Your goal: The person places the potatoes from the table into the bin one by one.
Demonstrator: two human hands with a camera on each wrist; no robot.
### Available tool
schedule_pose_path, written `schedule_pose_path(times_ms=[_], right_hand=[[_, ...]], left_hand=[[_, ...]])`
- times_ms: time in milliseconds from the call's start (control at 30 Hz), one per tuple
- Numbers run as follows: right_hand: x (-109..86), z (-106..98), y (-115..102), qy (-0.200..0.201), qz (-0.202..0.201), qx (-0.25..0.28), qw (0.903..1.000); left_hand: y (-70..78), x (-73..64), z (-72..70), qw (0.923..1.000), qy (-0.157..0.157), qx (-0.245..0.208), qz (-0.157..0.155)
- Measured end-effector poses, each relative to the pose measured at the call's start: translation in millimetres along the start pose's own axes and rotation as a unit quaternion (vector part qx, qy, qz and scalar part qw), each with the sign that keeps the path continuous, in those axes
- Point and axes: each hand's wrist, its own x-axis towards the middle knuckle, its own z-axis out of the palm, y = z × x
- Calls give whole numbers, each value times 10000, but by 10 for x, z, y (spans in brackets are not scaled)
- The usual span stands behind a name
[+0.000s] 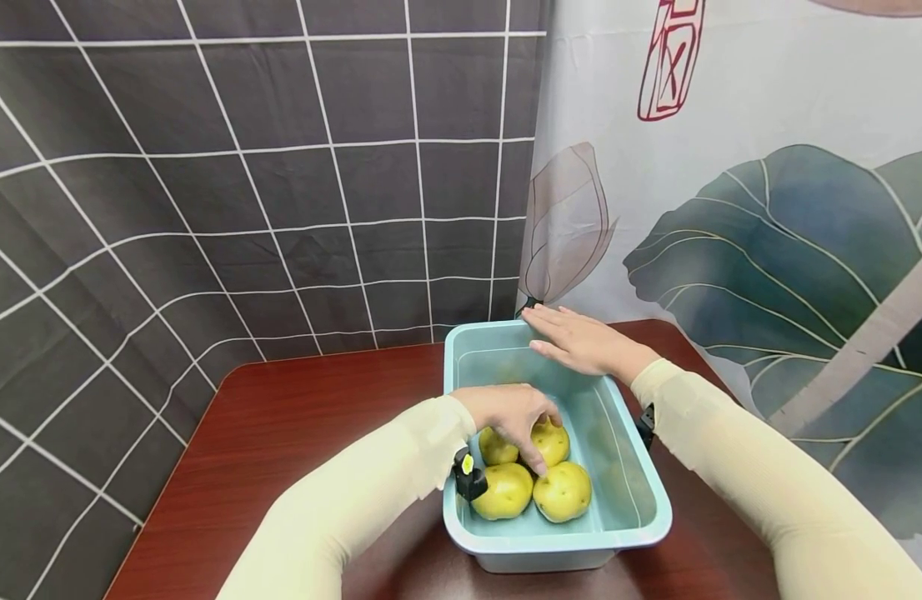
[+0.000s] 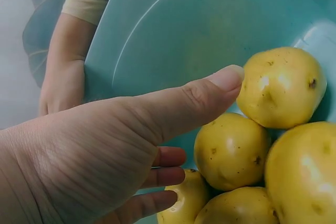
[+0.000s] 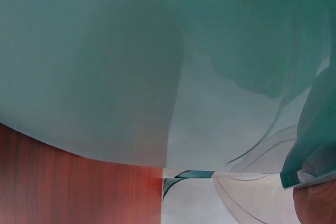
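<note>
A light blue plastic bin (image 1: 558, 544) holds several yellow potatoes in its near end. My left hand (image 1: 513, 414) reaches down over them from the left. Its thumb tip meets the edge of the front right potato (image 1: 562, 492). The other fingers bend down by the back right potato (image 1: 551, 442). In the left wrist view, a smaller potato (image 2: 231, 151) sits in the wide gap between thumb and fingers. My right hand (image 1: 581, 342) lies with straight fingers on the bin's far right rim. The right wrist view mostly shows the bin's outer wall (image 3: 121, 66).
The bin stands on a reddish-brown wooden table (image 1: 326, 400). Behind the table hangs a dark grid-patterned cloth (image 1: 273, 192), beside a white cloth (image 1: 596, 83) printed with leaves and a flower. Bare table surface extends to the bin's left.
</note>
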Motion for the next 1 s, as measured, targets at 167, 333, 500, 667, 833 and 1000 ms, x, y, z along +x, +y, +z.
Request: schedule_pose_path(times_ms=[167,333,500,667,833,1000], right_hand=[[11,10,7,12,-8,12,10000],[6,23,9,-66,-12,-12,10000],[0,4,5,-39,14,4,10000],[-8,9,3,-19,23,29,10000],[-7,21,7,-38,19,31,10000],[-1,-1,15,-31,-8,-6,10000]], left_hand=[[-7,-5,-7,10000,44,-82,1],[2,-13,8,9998,105,-144,27],[9,-20,-13,9997,197,-66,83],[11,-19,-17,9997,209,-10,118],[4,-9,-12,9997,200,11,144],[2,0,-21,9996,222,-11,178]])
